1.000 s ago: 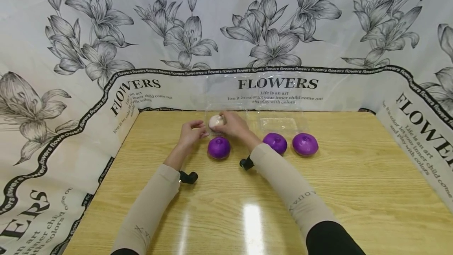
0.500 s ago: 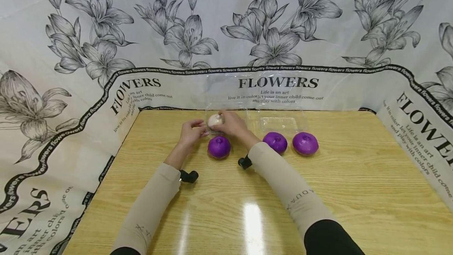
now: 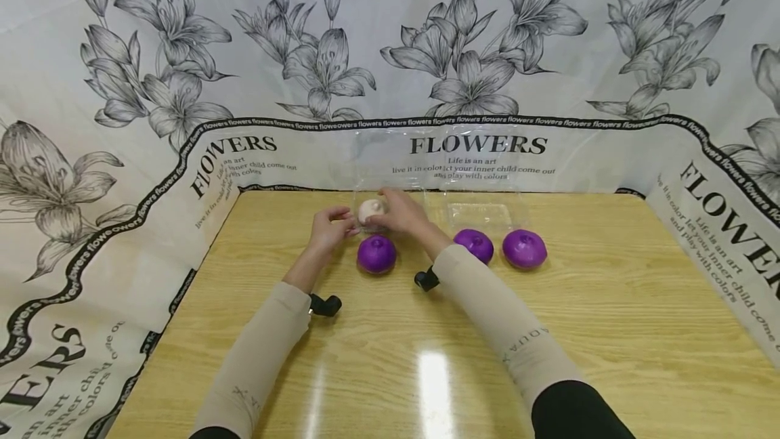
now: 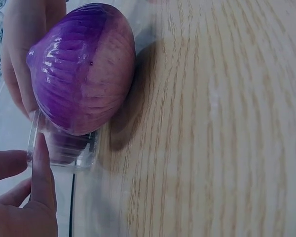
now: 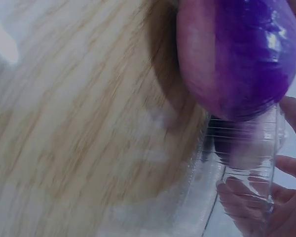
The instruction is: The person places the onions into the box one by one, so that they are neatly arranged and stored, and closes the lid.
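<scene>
In the head view my right hand (image 3: 402, 214) holds a white garlic bulb (image 3: 370, 211) inside a clear plastic box (image 3: 420, 195), with the bulb's pointed tip showing. My left hand (image 3: 329, 227) is at the box's left side. The left wrist view has my left hand (image 4: 24, 192) pinching the box's thin clear wall (image 4: 33, 136) between thumb and finger. A purple onion (image 3: 376, 254) sits on the table just in front of the box, between the hands. In the right wrist view, fingers of my right hand (image 5: 291, 197) show partly through the clear plastic; the bulb is hidden there.
A second clear plastic box (image 3: 481, 212) stands open to the right, its lid raised against the flower-printed cloth (image 3: 341, 154). Two more purple onions, one (image 3: 472, 246) beside my right forearm and another (image 3: 525, 249) farther right, lie on the wooden table (image 3: 378, 358).
The garlic bulb has turned slightly in my right hand, so its tip now shows. My left hand and the purple onions have stayed in place.
</scene>
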Available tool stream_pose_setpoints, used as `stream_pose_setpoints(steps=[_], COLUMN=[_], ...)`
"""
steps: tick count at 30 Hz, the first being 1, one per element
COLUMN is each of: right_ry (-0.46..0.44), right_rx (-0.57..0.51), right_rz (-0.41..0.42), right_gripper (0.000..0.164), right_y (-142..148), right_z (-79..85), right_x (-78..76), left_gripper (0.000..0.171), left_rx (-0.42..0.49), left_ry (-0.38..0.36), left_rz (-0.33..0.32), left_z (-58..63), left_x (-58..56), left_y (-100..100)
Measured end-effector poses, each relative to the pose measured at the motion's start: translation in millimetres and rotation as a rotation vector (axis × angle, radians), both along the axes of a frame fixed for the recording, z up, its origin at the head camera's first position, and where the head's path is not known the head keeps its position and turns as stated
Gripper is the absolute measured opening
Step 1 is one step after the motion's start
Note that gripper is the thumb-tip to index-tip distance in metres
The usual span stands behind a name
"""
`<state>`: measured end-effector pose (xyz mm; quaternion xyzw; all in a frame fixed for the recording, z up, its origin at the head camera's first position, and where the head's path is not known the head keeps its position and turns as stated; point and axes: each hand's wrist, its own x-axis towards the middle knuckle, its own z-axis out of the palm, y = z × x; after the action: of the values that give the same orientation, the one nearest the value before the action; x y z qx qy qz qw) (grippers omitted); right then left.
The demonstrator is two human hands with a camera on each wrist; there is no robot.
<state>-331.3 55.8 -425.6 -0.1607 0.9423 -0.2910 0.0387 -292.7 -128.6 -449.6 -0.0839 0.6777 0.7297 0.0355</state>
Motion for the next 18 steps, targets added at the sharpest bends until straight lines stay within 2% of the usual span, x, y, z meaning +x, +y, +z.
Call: stream_pose_setpoints(steps=[18], right_ry=[0.035], right_rx=[0.025], right_rz=[0.030], right_gripper=[0.083], right_y=[20], right_z=[20.2], right_x=[26.4], left_gripper=[0.041], left_rx=[0.008], left_ry=[0.009], left_rz=[-0.002], left_z=[-2.7], left_x=[-1.4], left_y=[0])
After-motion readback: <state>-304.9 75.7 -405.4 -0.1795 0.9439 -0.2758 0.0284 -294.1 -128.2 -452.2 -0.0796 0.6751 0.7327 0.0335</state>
